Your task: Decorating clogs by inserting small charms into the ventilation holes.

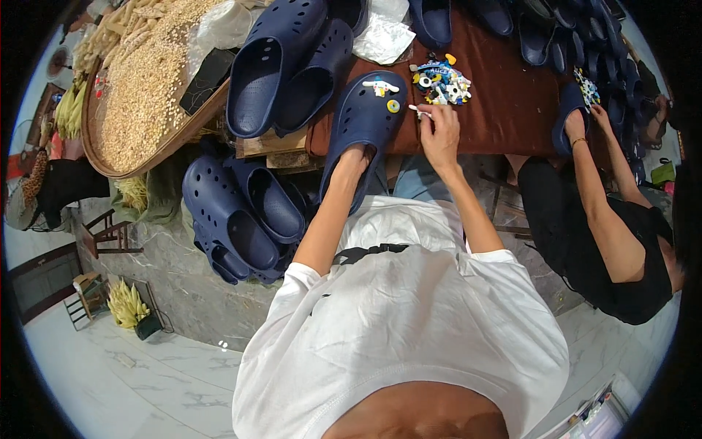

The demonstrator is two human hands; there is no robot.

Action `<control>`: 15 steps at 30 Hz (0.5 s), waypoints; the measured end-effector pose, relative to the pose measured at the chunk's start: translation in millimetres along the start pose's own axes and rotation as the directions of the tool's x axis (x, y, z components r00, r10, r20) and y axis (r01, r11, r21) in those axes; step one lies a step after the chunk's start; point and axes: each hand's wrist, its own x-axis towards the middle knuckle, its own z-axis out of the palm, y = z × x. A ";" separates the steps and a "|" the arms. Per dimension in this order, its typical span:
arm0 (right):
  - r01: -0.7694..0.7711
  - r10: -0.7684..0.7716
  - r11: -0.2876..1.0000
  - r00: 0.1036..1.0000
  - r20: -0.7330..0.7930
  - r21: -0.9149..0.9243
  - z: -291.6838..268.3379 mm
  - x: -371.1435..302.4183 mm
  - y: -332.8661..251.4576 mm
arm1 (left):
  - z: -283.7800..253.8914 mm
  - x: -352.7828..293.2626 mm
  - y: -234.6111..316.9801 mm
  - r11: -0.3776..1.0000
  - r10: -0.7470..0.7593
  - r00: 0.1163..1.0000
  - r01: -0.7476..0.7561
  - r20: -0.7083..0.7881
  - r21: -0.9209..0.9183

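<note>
A navy clog (352,117) with round holes lies at the table's near edge, its toe pointing away from me. My left hand (354,159) reaches into its opening, and the clog's upper hides the fingers. On the toe sit a white figure-shaped shoe charm (381,88) and a round yellow one with a blue middle (393,106). To the right of the toe, my right hand (441,137) is closed in a pinch on a small white and pink shoe charm (418,112). Just beyond that hand is a heap of colourful shoe charms (443,82).
Navy clogs (267,69) stand to the left, and more hang in a bunch (245,212) below the table. A round tray of grain (139,110) is at the far left. On the right, another person's arms (596,164) work at a clog (568,117) on the brown tabletop (504,110).
</note>
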 end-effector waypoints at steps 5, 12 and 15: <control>0.097 -0.096 0.984 0.995 0.017 -0.147 -0.5 32.7 25.5 | 6.8 -4.9 8.6 0.994 0.064 0.997 -0.068 0.045 0.086; 0.120 -0.107 0.973 0.991 0.078 -0.198 10.0 50.7 42.1 | 0.6 -5.5 0.9 0.995 0.056 0.998 -0.056 0.002 0.078; 0.054 -0.041 0.989 0.994 0.100 -0.138 8.4 54.2 40.8 | -3.0 -1.6 -0.8 0.996 0.042 0.999 -0.041 -0.013 0.082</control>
